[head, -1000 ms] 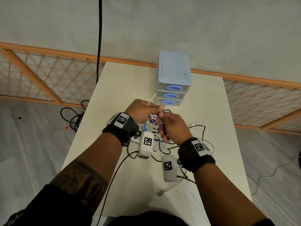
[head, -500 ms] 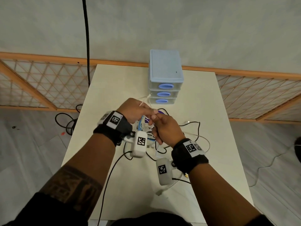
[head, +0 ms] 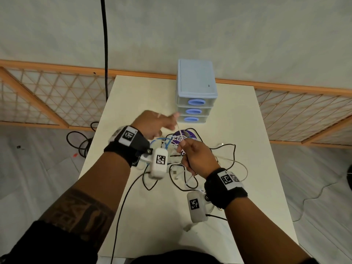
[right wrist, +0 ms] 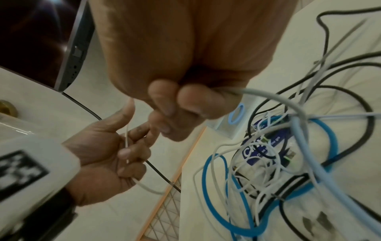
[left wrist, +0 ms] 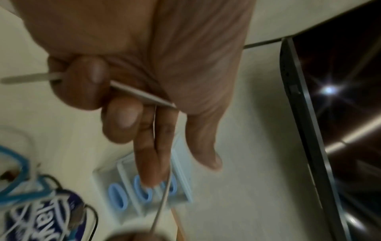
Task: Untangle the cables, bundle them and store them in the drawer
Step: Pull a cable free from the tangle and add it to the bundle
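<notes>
Your fingers (right wrist: 185,104) on the right hand (head: 197,156) are clenched around a pale grey cable (right wrist: 288,106), lifting it so it draws clear of the tangle (right wrist: 268,163) lying just beneath them on the desk (head: 238,187). Your left hand (head: 152,124) pinches a thin white strand (left wrist: 144,96), apparently the same cable's other stretch, keeping it taut between both hands. The drawer unit (head: 196,96) stands closed just beyond your fingers, nothing stored yet.
</notes>
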A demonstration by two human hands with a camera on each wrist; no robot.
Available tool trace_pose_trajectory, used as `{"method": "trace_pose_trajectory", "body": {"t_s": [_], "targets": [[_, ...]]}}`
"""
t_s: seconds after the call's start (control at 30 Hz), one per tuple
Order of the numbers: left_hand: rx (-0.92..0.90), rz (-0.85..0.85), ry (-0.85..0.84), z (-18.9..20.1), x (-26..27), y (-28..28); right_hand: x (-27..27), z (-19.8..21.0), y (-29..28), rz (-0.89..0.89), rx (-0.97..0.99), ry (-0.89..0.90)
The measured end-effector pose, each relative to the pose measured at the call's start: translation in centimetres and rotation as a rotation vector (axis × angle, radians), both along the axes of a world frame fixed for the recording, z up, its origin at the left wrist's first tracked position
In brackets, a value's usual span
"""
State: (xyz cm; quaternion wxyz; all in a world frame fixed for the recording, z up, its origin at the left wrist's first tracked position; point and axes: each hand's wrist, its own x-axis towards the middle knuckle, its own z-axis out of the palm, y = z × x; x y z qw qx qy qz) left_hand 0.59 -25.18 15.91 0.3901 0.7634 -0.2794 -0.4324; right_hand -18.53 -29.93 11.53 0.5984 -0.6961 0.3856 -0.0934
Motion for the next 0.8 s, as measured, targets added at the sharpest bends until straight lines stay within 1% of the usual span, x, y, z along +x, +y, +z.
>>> {"method": "trace_pose_trajectory", "body": {"t_s": [0.03, 0.07, 0.13, 0.2, 0.27, 0.4, 0.47, 0.5, 0.53, 0.57, 0.63, 0.67, 0.73, 0.8], "targets": [[0.012, -0.086, 0.015, -0.3, -0.7, 0.3, 0.3, 0.1, -0.2, -0.003, -0.005, -0.002], [-0.014, -0.12, 0.024, -0.8, -1.3, 0.3, 0.6, 0.3, -0.4, -0.001, -0.009, -0.003], [-0.089, -0.075, 0.002, -1.5, -1.8, 0.1, 1.2, 0.6, -0.6, 0.009, -0.029, 0.001], [-0.141, 0.056, -0.051, -1.7, -1.2, -0.5, 1.5, 0.5, -0.7, 0.016, -0.033, 0.013], [-0.209, 0.242, -0.09, -1.4, 0.4, -1.2, 1.4, 0.1, -0.5, 0.023, -0.003, 0.019], [-0.338, 0.564, -0.121, -0.5, 3.9, -1.4, 0.5, -0.8, -0.1, 0.04, 0.04, 0.009], [-0.377, 0.663, -0.11, -0.5, 4.9, -1.5, -0.1, -1.1, -0.2, 0.046, 0.061, 0.011], [-0.36, 0.667, -0.095, -0.3, 5.1, -1.4, -0.4, -1.2, -0.3, 0.046, 0.066, 0.014], [-0.305, 0.634, -0.072, 0.0, 4.9, -1.2, -0.6, -1.3, -0.3, 0.041, 0.059, 0.02], [-0.213, 0.565, -0.041, 0.3, 4.5, -1.0, -0.7, -1.5, -0.4, 0.031, 0.04, 0.027], [0.03, 0.35, -0.001, 0.1, 3.1, -0.4, -0.5, -1.6, -0.6, 0.001, -0.004, 0.041], [0.123, 0.246, 0.011, -0.4, 2.2, -0.1, -0.2, -1.6, -0.8, -0.015, -0.013, 0.041], [0.17, 0.115, 0.021, -1.8, 0.4, 0.3, 0.7, -1.4, -1.2, -0.031, -0.02, 0.045], [0.115, 0.064, 0.007, -2.8, -0.8, 0.1, 1.7, -1.3, -1.6, -0.018, -0.044, 0.065]]}}
